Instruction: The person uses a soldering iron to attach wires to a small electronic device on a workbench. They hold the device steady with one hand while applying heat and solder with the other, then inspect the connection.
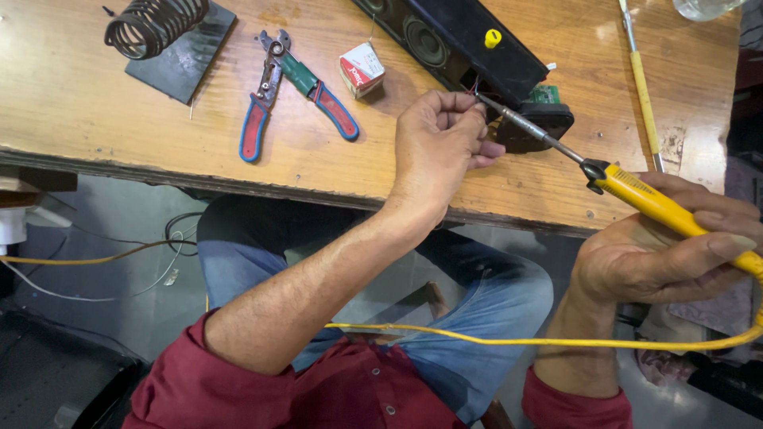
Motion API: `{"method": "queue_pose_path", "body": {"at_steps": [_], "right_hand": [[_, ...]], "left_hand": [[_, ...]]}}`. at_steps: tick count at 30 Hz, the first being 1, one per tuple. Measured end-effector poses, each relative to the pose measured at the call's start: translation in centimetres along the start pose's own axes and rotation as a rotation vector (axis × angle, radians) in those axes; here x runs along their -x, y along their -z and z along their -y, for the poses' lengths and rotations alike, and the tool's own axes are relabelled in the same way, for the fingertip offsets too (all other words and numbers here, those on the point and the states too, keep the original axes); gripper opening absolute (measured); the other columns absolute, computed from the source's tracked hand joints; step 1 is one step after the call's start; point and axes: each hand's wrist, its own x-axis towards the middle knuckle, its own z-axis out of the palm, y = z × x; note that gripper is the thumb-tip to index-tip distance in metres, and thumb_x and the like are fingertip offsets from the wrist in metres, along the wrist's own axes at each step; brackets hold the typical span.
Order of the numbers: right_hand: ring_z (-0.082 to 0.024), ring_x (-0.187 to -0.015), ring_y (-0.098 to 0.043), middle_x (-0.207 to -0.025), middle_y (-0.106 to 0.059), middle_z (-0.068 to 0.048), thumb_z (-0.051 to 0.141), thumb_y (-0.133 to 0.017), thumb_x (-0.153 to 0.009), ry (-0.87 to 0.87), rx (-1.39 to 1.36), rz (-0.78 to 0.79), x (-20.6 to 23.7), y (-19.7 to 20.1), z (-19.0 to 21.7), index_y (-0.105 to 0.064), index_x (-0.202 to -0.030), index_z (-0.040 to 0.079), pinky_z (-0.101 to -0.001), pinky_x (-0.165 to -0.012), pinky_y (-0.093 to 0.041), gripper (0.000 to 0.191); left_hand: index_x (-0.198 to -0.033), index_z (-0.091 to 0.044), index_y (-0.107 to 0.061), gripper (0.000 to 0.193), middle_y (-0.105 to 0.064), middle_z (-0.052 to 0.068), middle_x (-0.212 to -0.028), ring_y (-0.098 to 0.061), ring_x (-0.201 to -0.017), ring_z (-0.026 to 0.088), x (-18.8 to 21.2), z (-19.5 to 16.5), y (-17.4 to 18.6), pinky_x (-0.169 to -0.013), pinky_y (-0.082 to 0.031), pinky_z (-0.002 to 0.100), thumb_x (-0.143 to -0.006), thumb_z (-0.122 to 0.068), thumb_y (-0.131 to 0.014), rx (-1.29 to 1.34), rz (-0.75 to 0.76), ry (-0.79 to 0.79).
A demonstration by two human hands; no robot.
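A worn wooden workbench [95, 103] spans the view, its front edge above the person's knees, bare board at left. On it lies a black speaker bar [461, 40]; the left hand [437, 147] pinches thin wires [474, 86] at its end. The right hand [660, 254], off the edge, is wrapped around a yellow soldering iron [636, 191], tip at the wires.

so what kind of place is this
Probably a small electronics repair bench. The right hand holds a yellow soldering iron to wires pinched by the left hand, beside an opened black speaker. A coiled iron stand and wire strippers lie on the wooden workbench.
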Motion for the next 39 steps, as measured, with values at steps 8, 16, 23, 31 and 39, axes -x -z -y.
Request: {"method": "queue_pose_path", "body": {"at_steps": [8, 16, 23, 31, 39], "right_hand": [[-0.026, -0.065, -0.059, -0.096, -0.049, -0.014, 0.031, -0.039, -0.120, 0.010, 0.008, 0.009, -0.7, -0.6, 0.7, -0.039, -0.110, 0.002, -0.0330, -0.059, -0.062, 0.030], [-0.026, -0.063, -0.058, -0.092, -0.047, -0.013, 0.031, -0.039, -0.119, 0.022, 0.021, 0.003, -1.0, -1.0, 1.0, -0.038, -0.105, 0.003, -0.0332, -0.058, -0.061, 0.032], [-0.027, -0.064, -0.058, -0.093, -0.047, -0.013, 0.031, -0.038, -0.120, 0.018, 0.043, 0.011, -1.1, -0.9, 1.1, -0.038, -0.106, 0.003, -0.0341, -0.061, -0.062, 0.031], [-0.030, -0.068, -0.061, -0.093, -0.050, -0.016, 0.032, -0.040, -0.120, -0.024, 0.007, 0.019, -0.3, -0.4, 0.7, -0.038, -0.112, 0.002, -0.0345, -0.066, -0.061, 0.031], [-0.031, -0.085, -0.070, -0.126, -0.045, -0.016, 0.017, -0.029, -0.124, 0.328, 0.341, 0.250, -0.1, 2.1, -1.2, -0.028, -0.140, 0.003, -0.0342, -0.078, -0.067, 0.021]], "left_hand": [[-0.104, 0.003, -0.058, 0.014, -0.067, 0.008, -0.081, -0.073, -0.065, 0.018, 0.1, 0.0, 0.0, -0.057, -0.061, 0.026, -0.099, -0.008, -0.063, 0.001, -0.001, 0.016], [-0.101, 0.003, -0.059, 0.013, -0.067, 0.008, -0.081, -0.074, -0.066, 0.018, -0.1, 0.2, 0.2, -0.057, -0.060, 0.025, -0.098, -0.009, -0.063, -0.018, -0.008, 0.032], [-0.099, 0.003, -0.060, 0.013, -0.067, 0.009, -0.080, -0.073, -0.065, 0.019, -0.4, 0.5, 0.2, -0.056, -0.060, 0.026, -0.098, -0.009, -0.063, -0.008, -0.019, 0.036], [-0.100, 0.003, -0.059, 0.012, -0.068, 0.010, -0.082, -0.074, -0.067, 0.020, -0.2, 0.2, 0.2, -0.057, -0.060, 0.026, -0.098, -0.008, -0.062, -0.021, -0.025, 0.047], [-0.100, 0.007, -0.061, 0.013, -0.069, 0.012, -0.093, -0.075, -0.078, 0.019, -0.2, 1.0, 0.2, -0.067, -0.064, 0.027, -0.096, -0.005, -0.064, -0.013, -0.054, -0.094]]}}
